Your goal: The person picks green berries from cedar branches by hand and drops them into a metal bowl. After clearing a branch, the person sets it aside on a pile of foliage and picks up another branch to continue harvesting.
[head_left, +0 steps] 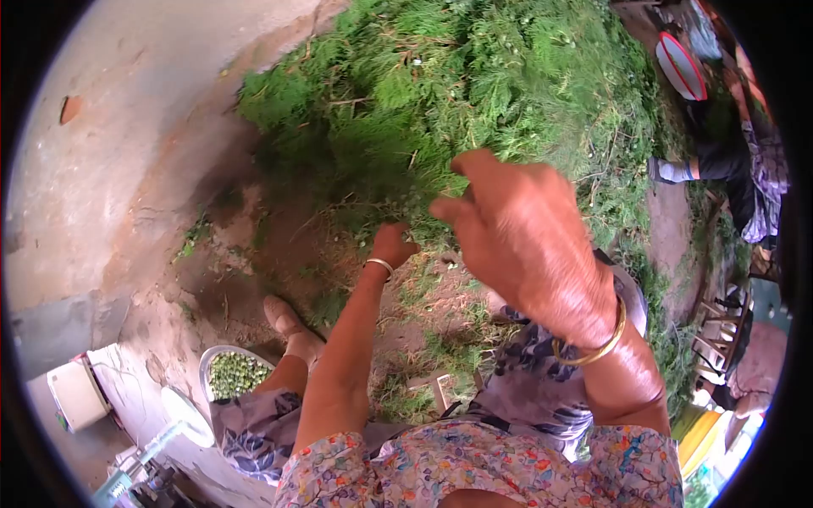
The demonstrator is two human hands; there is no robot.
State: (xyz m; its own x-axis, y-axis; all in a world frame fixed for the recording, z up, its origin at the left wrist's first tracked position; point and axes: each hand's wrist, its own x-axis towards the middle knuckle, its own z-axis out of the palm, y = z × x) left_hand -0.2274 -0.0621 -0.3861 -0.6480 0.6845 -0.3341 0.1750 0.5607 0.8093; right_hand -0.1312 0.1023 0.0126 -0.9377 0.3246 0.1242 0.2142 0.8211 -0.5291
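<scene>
My left hand [394,245] is low over the ground at the near edge of a big heap of feathery green plants [406,93]. Its fingers are curled closed beside some leafy stems; whether a stem is in them is hidden. Higher and closer to the camera, my right hand [529,233] is raised in front of the heap. Its index finger and thumb are bent with a gap between them, and I see nothing in it. A bowl of small green pods [240,375] stands on the ground to the left, beside my leg.
A wall [127,127] runs along the left. A pedestal fan [186,415] and a white box-like object [76,394] are at lower left. On the right, another person [762,182] sits near a red-rimmed tray [681,66]. Loose stems litter the ground.
</scene>
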